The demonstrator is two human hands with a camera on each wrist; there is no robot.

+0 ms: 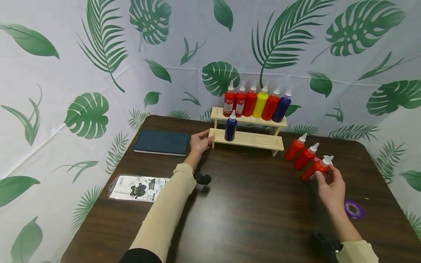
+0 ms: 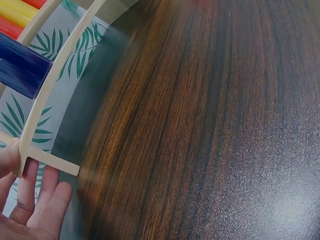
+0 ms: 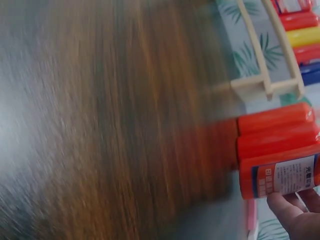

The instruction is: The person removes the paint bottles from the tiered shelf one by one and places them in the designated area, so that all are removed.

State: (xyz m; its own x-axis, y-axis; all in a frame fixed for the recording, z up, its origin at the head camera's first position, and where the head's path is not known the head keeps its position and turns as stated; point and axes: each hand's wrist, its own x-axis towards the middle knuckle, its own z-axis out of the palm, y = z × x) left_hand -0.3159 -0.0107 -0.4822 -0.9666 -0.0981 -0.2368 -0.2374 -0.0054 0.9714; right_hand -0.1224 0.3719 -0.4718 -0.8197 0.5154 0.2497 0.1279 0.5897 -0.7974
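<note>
A two-tier wooden rack stands at the back of the table. My left hand grips the left end of its lower tier, thumb on top and fingers beneath in the left wrist view. On that tier one dark blue squeeze bottle stands upright. To the right of the rack, red squeeze bottles stand in a slanted row: a far one, a middle one and a near one. My right hand holds the near red bottle by its side, thumb near the printed label.
Several red bottles, a yellow bottle and a blue bottle line the upper tier. A dark notebook and a packaged cat-print set lie on the left. A purple tape roll lies by my right wrist.
</note>
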